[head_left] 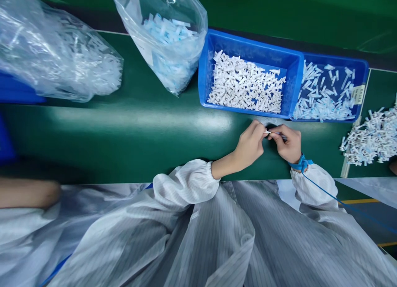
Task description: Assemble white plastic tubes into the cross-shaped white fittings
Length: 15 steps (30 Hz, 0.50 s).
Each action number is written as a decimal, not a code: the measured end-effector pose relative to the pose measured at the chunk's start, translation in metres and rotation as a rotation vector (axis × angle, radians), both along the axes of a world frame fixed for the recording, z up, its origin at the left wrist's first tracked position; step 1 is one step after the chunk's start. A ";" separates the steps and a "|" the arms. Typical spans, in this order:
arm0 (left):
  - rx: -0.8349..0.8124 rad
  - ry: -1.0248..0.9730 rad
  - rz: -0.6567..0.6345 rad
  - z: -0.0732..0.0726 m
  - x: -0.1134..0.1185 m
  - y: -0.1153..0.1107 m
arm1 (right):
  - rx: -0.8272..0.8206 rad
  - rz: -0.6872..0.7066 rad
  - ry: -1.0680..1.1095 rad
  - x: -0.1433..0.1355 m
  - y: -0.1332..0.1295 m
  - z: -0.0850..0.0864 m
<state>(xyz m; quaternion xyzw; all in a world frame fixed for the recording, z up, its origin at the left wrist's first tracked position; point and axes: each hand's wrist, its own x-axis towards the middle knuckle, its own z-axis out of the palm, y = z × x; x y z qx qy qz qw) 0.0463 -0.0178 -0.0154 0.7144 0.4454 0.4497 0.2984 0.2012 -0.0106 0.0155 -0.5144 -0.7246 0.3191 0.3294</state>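
Observation:
Close together over the green bench, just in front of the blue bins, are both hands. My left hand (252,142) is closed in a pinch on a small white plastic part (267,132), whose tip shows between the fingertips. My right hand (288,143) meets it from the right, also pinched. A slim greyish thing shows among its fingers, too small to name. A blue wrist strap (301,163) with a cord circles the right wrist. The blue bin (248,111) behind the hands holds many small white plastic parts (245,84).
A second blue bin (363,72) holds pale blue-white tubes (324,109). Mixed white and blue pieces lie heaped (372,138) at the right. Clear bags of pale blue pieces (170,34) and translucent pieces (102,72) stand left. A person's forearm (27,192) is at far left.

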 end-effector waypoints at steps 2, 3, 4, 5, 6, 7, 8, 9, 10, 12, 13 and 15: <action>0.028 0.029 0.024 0.000 0.001 0.000 | 0.028 -0.014 -0.003 -0.002 -0.001 0.000; 0.034 0.042 0.033 -0.001 0.002 0.000 | 0.038 -0.026 -0.010 -0.003 -0.002 0.000; 0.036 0.054 0.038 -0.001 0.002 0.000 | 0.042 -0.039 -0.022 -0.004 -0.002 -0.001; 0.034 0.065 0.040 -0.001 0.002 0.000 | 0.041 -0.050 -0.036 -0.005 -0.002 -0.001; 0.031 0.076 0.039 -0.002 0.002 0.000 | 0.037 -0.057 -0.048 -0.005 -0.002 -0.001; 0.030 0.088 0.036 -0.002 0.003 0.000 | 0.033 -0.061 -0.054 -0.005 -0.002 -0.001; 0.032 0.101 0.035 -0.002 0.003 0.000 | 0.032 -0.059 -0.052 -0.005 -0.002 -0.001; 0.038 0.114 0.035 -0.002 0.003 0.000 | 0.032 -0.053 -0.046 -0.005 -0.002 -0.001; 0.046 0.126 0.037 -0.002 0.002 0.000 | 0.033 -0.046 -0.039 -0.005 -0.001 -0.001; 0.057 0.143 0.044 -0.002 0.002 0.000 | 0.023 -0.038 -0.031 -0.003 -0.001 -0.001; 0.059 0.147 0.047 -0.002 0.002 0.000 | 0.012 -0.038 -0.032 -0.003 -0.001 -0.001; 0.050 0.142 0.046 -0.003 0.002 0.000 | -0.014 -0.043 -0.040 -0.002 -0.001 -0.002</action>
